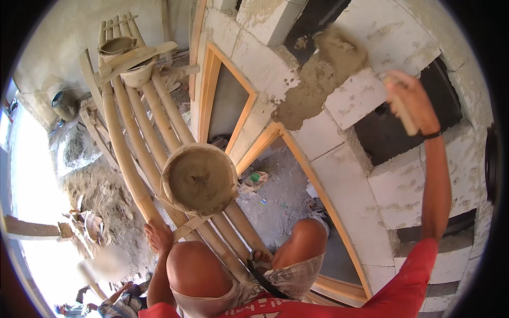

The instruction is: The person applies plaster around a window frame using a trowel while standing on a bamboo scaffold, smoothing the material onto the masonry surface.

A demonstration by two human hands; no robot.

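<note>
My right hand [416,105], arm raised at the right, is closed round the tan handle of a trowel [407,117]. Its mortar-covered blade, smeared by motion, seems to lie over the wet mortar [305,98] spread across the pale block wall [328,175]. On the left, my left hand [158,236] grips the outer bamboo pole [126,169] of the scaffold platform beside my knee. A round bucket [234,183] full of grey-brown mortar [197,172] stands on the poles ahead of my knees, near my left hand.
Wooden frames [248,87] border openings in the wall. Dark gaps [382,135] show between blocks. Farther along the platform are more buckets [137,76] and a plank [139,59]. Below lie a sand heap [108,206] and a rubble-strewn floor [275,201]. Another person [124,302] is at the lower left.
</note>
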